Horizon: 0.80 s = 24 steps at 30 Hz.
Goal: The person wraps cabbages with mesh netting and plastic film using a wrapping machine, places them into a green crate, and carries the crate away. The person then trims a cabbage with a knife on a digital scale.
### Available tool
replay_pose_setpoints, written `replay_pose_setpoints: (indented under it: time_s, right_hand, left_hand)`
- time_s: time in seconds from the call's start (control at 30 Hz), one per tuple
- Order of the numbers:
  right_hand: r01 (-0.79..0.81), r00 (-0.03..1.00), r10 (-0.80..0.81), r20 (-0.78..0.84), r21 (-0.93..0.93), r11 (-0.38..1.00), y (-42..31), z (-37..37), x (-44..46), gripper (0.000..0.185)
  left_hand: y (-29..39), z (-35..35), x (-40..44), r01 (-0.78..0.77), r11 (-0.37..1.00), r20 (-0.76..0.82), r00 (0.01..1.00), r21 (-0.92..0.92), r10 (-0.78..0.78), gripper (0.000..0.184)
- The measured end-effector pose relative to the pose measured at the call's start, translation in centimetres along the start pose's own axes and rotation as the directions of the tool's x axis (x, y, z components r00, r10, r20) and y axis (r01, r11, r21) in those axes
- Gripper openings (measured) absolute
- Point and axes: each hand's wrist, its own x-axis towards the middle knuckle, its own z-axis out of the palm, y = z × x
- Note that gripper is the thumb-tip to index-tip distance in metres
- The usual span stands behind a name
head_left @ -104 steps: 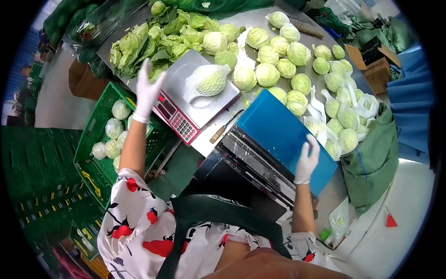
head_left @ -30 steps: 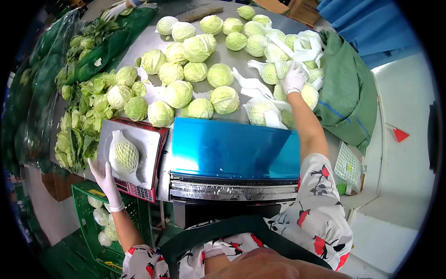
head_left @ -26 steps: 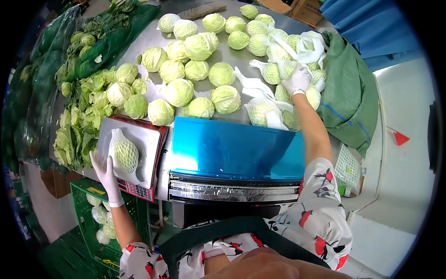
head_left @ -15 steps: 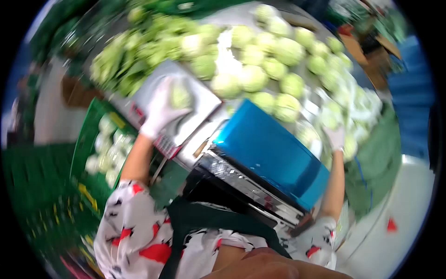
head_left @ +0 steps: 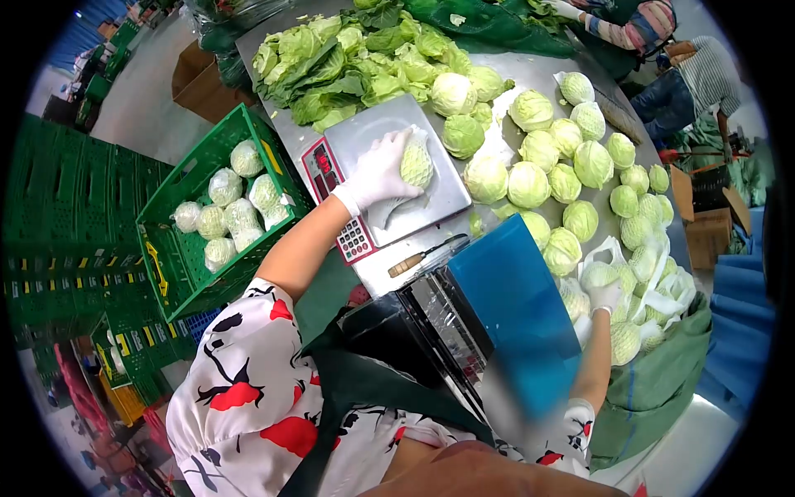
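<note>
My left hand [head_left: 379, 176], in a white glove, is closed round a pale green cabbage [head_left: 417, 166] in a white foam net. That cabbage rests on the metal plate of a scale [head_left: 431, 207] with a red-edged keypad. Far to the right, my gloved right hand [head_left: 604, 296] grips another cabbage [head_left: 598, 273] among netted ones and white netting; its fingertips are partly hidden. Between my arms stands a machine with a blue cover [head_left: 517, 306]. A knife with a wooden handle [head_left: 407, 265] lies between scale and machine.
A green crate [head_left: 170, 286] holding several wrapped cabbages is at my left, by stacked green crates [head_left: 74, 215]. Bare cabbages [head_left: 527, 184] and loose leaves [head_left: 331, 70] cover the metal table's far side. A green sack [head_left: 654, 406] stands right. Two people are beyond the table.
The view has turned and sharpened, showing more of the crate and the people behind. My left hand stays on the cabbage on the scale; my right hand remains among the netted cabbages.
</note>
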Motion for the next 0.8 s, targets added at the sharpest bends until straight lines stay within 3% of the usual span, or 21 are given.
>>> replay_pose_setpoints:
  time_s: [0.03, 0.1, 0.13, 0.2, 0.27, 0.3, 0.33, 0.4, 0.47, 0.5, 0.57, 0.6, 0.73, 0.77, 0.8]
  right_hand:
    - [0.004, 0.999, -0.003, -0.035, 0.038, 0.999, 0.8, 0.8, 0.2, 0.115]
    - [0.02, 0.994, -0.007, -0.112, 0.122, 0.992, 2.5, 2.8, 1.1, 0.113]
    - [0.041, 0.994, -0.012, -0.112, 0.263, 0.964, 3.2, 3.5, 1.8, 0.107]
    - [0.093, 0.992, -0.032, -0.124, 0.528, 0.844, 4.5, 4.4, 3.6, 0.095]
    - [0.072, 0.965, 0.125, -0.232, 0.689, 0.722, 3.2, 2.6, 3.5, 0.082]
    - [0.07, 0.94, 0.211, -0.269, 0.756, 0.651, 2.4, 1.0, 2.8, 0.075]
    - [0.153, 0.981, -0.003, -0.194, 0.759, 0.632, 0.6, -3.6, 1.3, 0.069]
    - [0.405, 0.909, -0.347, -0.232, 0.688, 0.602, -3.7, -7.5, -1.6, 0.062]
    - [0.444, 0.892, -0.335, -0.304, 0.731, 0.518, -12.3, -10.3, -6.7, 0.066]
    - [0.428, 0.877, -0.432, -0.211, 0.751, 0.503, -17.0, -12.8, -9.8, 0.079]
    - [0.482, 0.84, -0.505, -0.199, 0.701, 0.526, -24.2, -12.7, -14.3, 0.104]
    - [0.618, 0.758, -0.58, -0.296, 0.611, 0.495, -27.3, -11.5, -15.5, 0.102]
    - [0.61, 0.742, -0.652, -0.155, 0.558, 0.562, -37.5, -7.1, -20.3, 0.103]
    - [0.709, 0.668, -0.69, -0.279, 0.521, 0.476, -39.0, -5.4, -21.0, 0.104]
    - [0.694, 0.682, -0.689, -0.244, 0.513, 0.505, -40.0, -4.8, -21.6, 0.107]
  left_hand:
    - [0.0, -0.1, 0.2, 0.009, 1.0, 0.018, 1.0, -0.01, -0.008, 0.107]
    - [-1.7, 1.0, 0.7, -0.066, 0.989, -0.11, 0.993, -0.13, 0.052, 0.1]
    - [-3.1, 1.4, 0.8, -0.106, 0.976, -0.177, 0.982, -0.19, 0.072, 0.096]
    - [-5.7, 1.3, 0.6, -0.007, 0.838, -0.142, 0.986, -0.545, -0.084, 0.08]
    - [-7.6, 0.8, -0.1, 0.077, 0.592, -0.052, 0.979, -0.802, -0.197, 0.072]
    - [-7.5, -0.3, -1.1, 0.025, 0.45, -0.042, 0.989, -0.893, -0.14, 0.065]
    - [-7.4, -1.4, -2.3, -0.01, 0.287, -0.034, 0.996, -0.958, -0.079, 0.059]
    - [-8.7, -1.0, -4.3, 0.126, -0.086, 0.142, 0.968, -0.988, -0.207, 0.056]
    - [-9.7, -0.5, -6.0, 0.063, -0.247, 0.109, 0.978, -0.967, -0.176, 0.057]
    - [-10.3, -0.4, -6.6, 0.051, -0.28, 0.108, 0.976, -0.959, -0.19, 0.058]
    - [-10.3, -0.6, -7.9, 0.027, -0.326, 0.101, 0.972, -0.945, -0.213, 0.06]
    - [-10.3, -1.0, -8.3, 0.02, -0.333, 0.097, 0.972, -0.943, -0.214, 0.06]
    - [-9.9, -3.6, -11.0, -0.036, -0.332, 0.052, 0.966, -0.943, -0.252, 0.065]
    - [-10.6, -4.1, -11.9, -0.046, -0.331, 0.047, 0.962, -0.943, -0.268, 0.065]
    - [-10.8, -4.7, -12.7, -0.058, -0.33, 0.041, 0.958, -0.942, -0.285, 0.066]
